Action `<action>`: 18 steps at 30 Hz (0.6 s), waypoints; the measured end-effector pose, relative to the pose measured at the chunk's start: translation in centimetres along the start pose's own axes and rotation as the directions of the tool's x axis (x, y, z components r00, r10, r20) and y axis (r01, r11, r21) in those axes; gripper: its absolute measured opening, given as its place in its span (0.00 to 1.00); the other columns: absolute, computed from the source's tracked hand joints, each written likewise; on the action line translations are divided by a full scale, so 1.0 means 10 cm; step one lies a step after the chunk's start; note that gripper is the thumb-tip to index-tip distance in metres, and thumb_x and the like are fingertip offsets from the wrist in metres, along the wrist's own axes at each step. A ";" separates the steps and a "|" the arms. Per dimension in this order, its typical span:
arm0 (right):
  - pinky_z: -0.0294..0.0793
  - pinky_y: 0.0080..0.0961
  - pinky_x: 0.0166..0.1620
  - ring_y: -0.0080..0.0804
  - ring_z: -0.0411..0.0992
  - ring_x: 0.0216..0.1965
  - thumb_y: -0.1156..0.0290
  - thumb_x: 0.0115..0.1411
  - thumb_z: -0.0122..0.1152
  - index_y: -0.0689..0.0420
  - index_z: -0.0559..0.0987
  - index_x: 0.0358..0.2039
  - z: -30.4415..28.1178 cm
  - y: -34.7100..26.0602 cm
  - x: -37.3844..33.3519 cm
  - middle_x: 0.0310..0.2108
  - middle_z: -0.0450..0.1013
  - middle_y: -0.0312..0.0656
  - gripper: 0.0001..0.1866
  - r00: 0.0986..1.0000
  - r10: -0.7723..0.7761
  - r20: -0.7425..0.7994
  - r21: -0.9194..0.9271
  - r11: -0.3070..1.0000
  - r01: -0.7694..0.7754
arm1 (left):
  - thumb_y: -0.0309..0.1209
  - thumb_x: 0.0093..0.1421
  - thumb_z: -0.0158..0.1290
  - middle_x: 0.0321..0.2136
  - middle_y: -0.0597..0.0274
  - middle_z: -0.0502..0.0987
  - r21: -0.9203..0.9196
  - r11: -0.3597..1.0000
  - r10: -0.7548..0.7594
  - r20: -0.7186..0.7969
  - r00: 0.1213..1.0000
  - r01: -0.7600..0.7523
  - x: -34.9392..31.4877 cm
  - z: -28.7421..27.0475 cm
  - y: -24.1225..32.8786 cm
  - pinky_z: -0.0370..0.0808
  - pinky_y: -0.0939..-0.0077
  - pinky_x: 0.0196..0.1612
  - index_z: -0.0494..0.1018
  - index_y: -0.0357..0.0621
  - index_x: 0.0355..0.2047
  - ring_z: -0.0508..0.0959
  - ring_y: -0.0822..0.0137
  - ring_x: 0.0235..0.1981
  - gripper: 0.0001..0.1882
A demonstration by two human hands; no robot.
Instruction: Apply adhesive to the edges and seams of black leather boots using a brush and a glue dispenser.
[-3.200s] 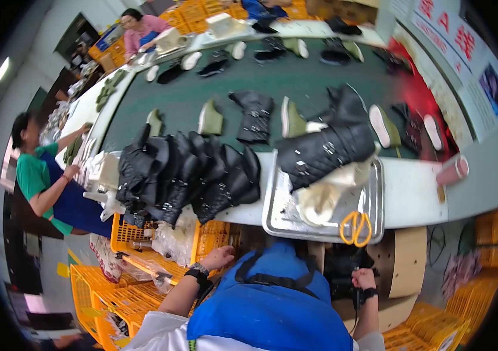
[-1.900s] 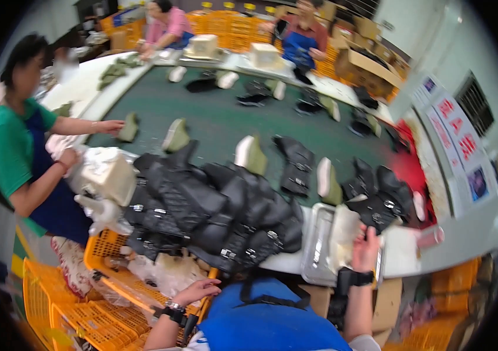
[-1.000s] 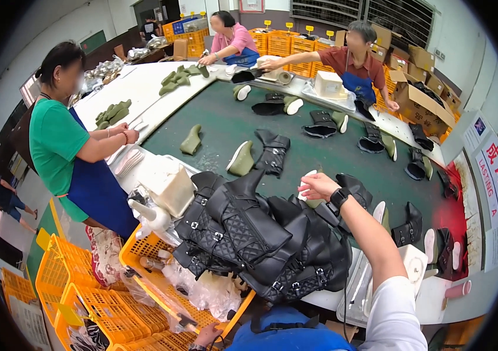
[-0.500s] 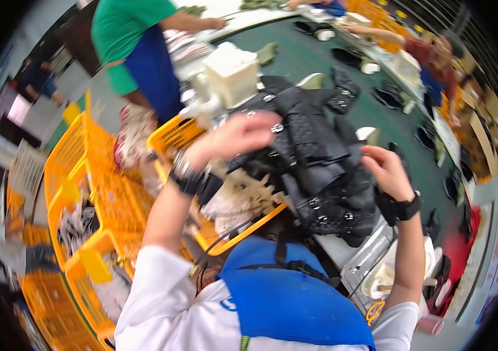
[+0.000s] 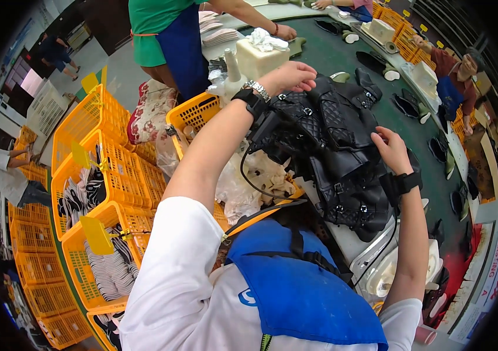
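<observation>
Head view: saw buckled black boot uppers point(image 5: 342, 123) heaped on the white worktop point(image 5: 342, 240), between the yellow crate point(image 5: 197, 112) at near left and the metal tray point(image 5: 361, 257) at near right. Found left hand point(image 5: 291, 77) at the heap's far left side, fingers loosely bunched; right hand point(image 5: 393, 151) at its right edge, thumb and fingers narrowly parted. Could not tell whether either gripped anything. Judged singly light, soft, floppy, and perhaps slick-surfaced; heavier and awkward together. Seemed best held around the shafts, clear of the buckles.
</observation>
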State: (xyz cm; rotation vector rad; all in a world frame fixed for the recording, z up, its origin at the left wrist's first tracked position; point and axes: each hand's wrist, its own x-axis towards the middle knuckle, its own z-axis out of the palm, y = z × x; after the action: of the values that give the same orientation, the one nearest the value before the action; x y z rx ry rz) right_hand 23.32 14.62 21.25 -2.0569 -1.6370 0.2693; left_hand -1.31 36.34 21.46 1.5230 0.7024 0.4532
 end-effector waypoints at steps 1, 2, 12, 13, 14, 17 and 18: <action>0.70 0.29 0.41 0.39 0.73 0.36 0.57 0.54 0.56 0.63 0.73 0.44 0.01 -0.03 0.01 0.36 0.74 0.49 0.23 1.000 0.018 0.011 -0.037 0.999 -0.018 | 0.35 0.59 0.47 0.32 0.67 0.76 0.000 1.000 -0.001 0.001 1.000 0.001 0.01 0.00 -0.03 0.72 0.87 0.34 0.67 0.43 0.45 0.75 0.79 0.32 0.16; 0.70 0.29 0.41 0.39 0.73 0.36 0.57 0.54 0.56 0.63 0.73 0.44 0.03 -0.04 0.01 0.36 0.74 0.49 0.23 1.000 0.020 0.012 -0.037 0.999 -0.020 | 0.35 0.59 0.47 0.32 0.67 0.76 0.001 1.000 -0.031 0.009 0.999 0.031 0.01 0.00 -0.08 0.72 0.87 0.34 0.67 0.44 0.45 0.75 0.79 0.31 0.15; 0.69 0.40 0.45 0.50 0.70 0.43 0.50 0.51 0.57 0.62 0.73 0.44 0.02 -0.10 0.01 0.39 0.72 0.55 0.29 0.987 0.062 -0.151 -0.289 0.952 -0.104 | 0.43 0.56 0.49 0.11 0.67 0.71 0.523 0.848 0.088 0.020 0.996 -0.085 0.09 0.16 -0.51 0.67 0.80 0.20 0.71 0.39 0.16 0.72 0.76 0.14 0.20; 0.70 0.40 0.43 0.50 0.71 0.41 0.51 0.50 0.57 0.61 0.74 0.42 0.07 -0.06 0.02 0.38 0.73 0.54 0.27 0.986 0.014 -0.168 -0.272 0.961 -0.060 | 0.44 0.56 0.50 0.11 0.66 0.71 0.497 0.865 0.081 0.007 0.997 -0.073 0.02 0.21 -0.51 0.68 0.79 0.20 0.71 0.38 0.17 0.72 0.75 0.14 0.21; 0.70 0.40 0.41 0.49 0.72 0.38 0.52 0.49 0.58 0.60 0.75 0.40 0.10 -0.15 0.00 0.35 0.74 0.52 0.25 0.983 -0.034 -0.182 -0.306 0.952 -0.024 | 0.44 0.56 0.50 0.11 0.65 0.71 0.545 0.836 0.100 -0.056 0.993 -0.053 -0.07 0.24 -0.49 0.68 0.78 0.21 0.71 0.38 0.17 0.73 0.74 0.14 0.21; 0.70 0.40 0.38 0.48 0.72 0.34 0.53 0.48 0.58 0.57 0.76 0.31 0.16 -0.33 -0.01 0.29 0.75 0.49 0.19 0.990 -0.027 -0.136 -0.247 0.969 -0.007 | 0.44 0.56 0.50 0.12 0.63 0.72 0.711 0.692 0.367 -0.199 0.909 -0.124 -0.31 0.36 -0.53 0.69 0.77 0.21 0.72 0.38 0.18 0.74 0.72 0.14 0.20; 0.70 0.40 0.38 0.48 0.72 0.34 0.53 0.48 0.58 0.57 0.76 0.32 0.17 -0.36 -0.02 0.29 0.75 0.49 0.20 0.989 -0.033 -0.142 -0.199 0.980 0.004 | 0.44 0.56 0.50 0.13 0.63 0.73 0.704 0.695 0.387 -0.191 0.902 -0.149 -0.38 0.43 -0.51 0.69 0.77 0.20 0.72 0.38 0.20 0.74 0.73 0.14 0.20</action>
State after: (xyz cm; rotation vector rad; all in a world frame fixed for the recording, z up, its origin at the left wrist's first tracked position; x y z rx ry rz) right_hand 19.44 15.39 21.49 -2.1488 -1.6503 -0.0521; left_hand -2.01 30.47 16.58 2.3064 0.9708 0.7425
